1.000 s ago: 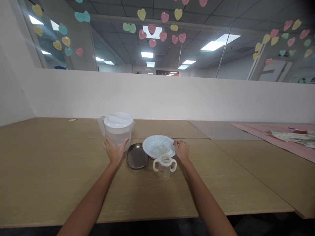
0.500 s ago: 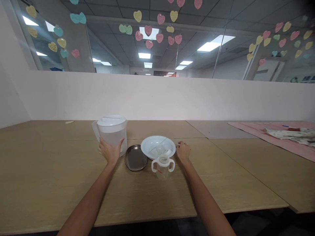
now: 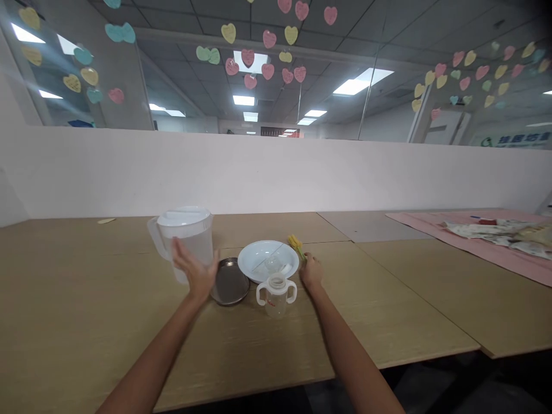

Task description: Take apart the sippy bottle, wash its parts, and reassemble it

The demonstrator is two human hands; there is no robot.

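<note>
A clear pitcher with a white lid (image 3: 185,227) stands at the left, its handle facing left. My left hand (image 3: 196,270) is at its front right side, fingers apart. My right hand (image 3: 311,271) is closed round the green lower end of a yellow brush-like thing (image 3: 295,244), just right of the white bowl (image 3: 254,253). Clear and white parts lie in the bowl. In front of it stands a clear bottle with two white handles (image 3: 276,299), its top open. A round dark metal tray (image 3: 230,282) is between pitcher and bottle.
A pink cloth (image 3: 425,223) with crumpled fabric (image 3: 483,231) on it covers the far right of the wooden table (image 3: 259,351). A small flat piece (image 3: 106,221) lies at the back left. Behind the table rises a white wall (image 3: 276,172) under glass.
The view has shifted a little to the right. The yellow thing now shows in my right hand, where it was not visible before. My left hand's fingers look more upright beside the pitcher.
</note>
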